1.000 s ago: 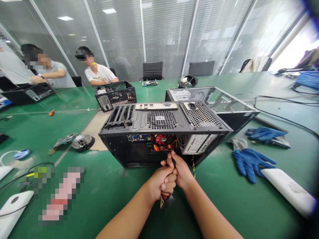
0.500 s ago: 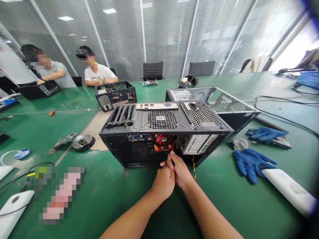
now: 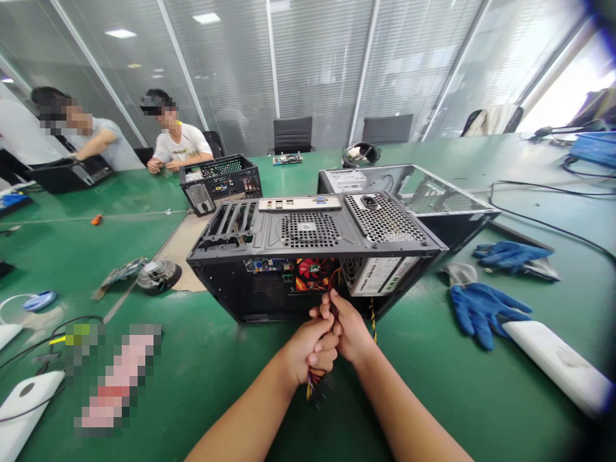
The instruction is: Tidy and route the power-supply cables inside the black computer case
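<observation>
Protruding multicoloured wires (image 3: 315, 374), black connector (image 3: 323, 390)

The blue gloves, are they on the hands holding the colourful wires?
No, the left hand around the colourful wires and the right hand are bare; the blue gloves lie on the table.

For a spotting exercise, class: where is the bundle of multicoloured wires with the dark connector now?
In the head view's lower middle, the wire bundle hangs from the closed left hand, in front of the black metal computer case.

no text can be read; print on the power supply label (image 3: 382, 276) is blurred.
</observation>
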### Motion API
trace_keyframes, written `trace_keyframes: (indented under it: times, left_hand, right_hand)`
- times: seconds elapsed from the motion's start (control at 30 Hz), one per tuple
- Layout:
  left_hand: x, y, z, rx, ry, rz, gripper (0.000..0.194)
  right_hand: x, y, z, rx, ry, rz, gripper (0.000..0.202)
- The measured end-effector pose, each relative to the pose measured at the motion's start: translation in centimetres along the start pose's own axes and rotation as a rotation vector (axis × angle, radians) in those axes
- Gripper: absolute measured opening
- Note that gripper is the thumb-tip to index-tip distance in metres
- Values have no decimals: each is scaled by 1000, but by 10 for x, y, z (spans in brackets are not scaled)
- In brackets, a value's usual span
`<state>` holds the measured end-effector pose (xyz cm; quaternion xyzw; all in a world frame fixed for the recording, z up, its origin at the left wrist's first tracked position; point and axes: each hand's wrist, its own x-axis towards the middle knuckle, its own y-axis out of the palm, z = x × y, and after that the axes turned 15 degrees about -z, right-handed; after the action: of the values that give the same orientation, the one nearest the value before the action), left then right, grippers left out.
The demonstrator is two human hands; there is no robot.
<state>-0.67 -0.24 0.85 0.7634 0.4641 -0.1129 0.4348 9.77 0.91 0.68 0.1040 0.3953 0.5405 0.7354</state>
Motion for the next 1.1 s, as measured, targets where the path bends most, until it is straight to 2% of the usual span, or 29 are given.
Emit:
trace_keyframes:
  times: [0.1,0.13,0.23,0.3,0.37,0.43,0.5,0.57,0.63,0.73,0.83,0.9,0.97,1.03,1.1]
  left_hand:
    - [9,5,13,391,314,-390,29]
    - [11,5,16,539,398,-474,27]
    - [14,5,18,794,648,-567,20]
    - [13,5,16,849,788,-588,16]
    - [12,6,15,840,854,-598,12]
    - [11,8,15,767,788,-591,11]
    - [9,10,14,601,582,-535,18]
    - [5,10,11,342,308,-403,28]
    - [1,8,4,91,112,-189,31]
    - [-6,1,-7,-149,-91,101,26]
    - [-8,-5,-15,-288,-170,232,23]
    - [-8,-6,-15,-299,-174,246,23]
    - [-6,-4,-13,-244,-153,212,25]
    - [-3,0,-7,-134,-84,118,27]
    - [1,5,1,21,69,-69,28]
  right_hand:
    - [3,-1,-3,-11,-3,-15,31]
    - [4,-2,-4,-14,3,-12,31]
    - [6,-3,-6,-25,-3,11,32]
    - [7,-3,-7,-34,-20,19,32]
    - [7,-3,-7,-43,-27,21,32]
    - [6,-2,-7,-42,-28,15,32]
    - [5,-2,-7,-31,-29,-1,32]
    - [3,-1,-6,-11,-18,-18,32]
    - [1,-1,-4,21,15,-9,33]
    - [0,-1,0,73,60,44,32]
    - [0,-2,1,88,77,85,28]
    - [0,-2,1,81,68,73,26]
    - [-1,-1,1,63,47,35,25]
    - [-1,0,-1,43,17,6,25]
    - [0,0,-2,31,3,-1,26]
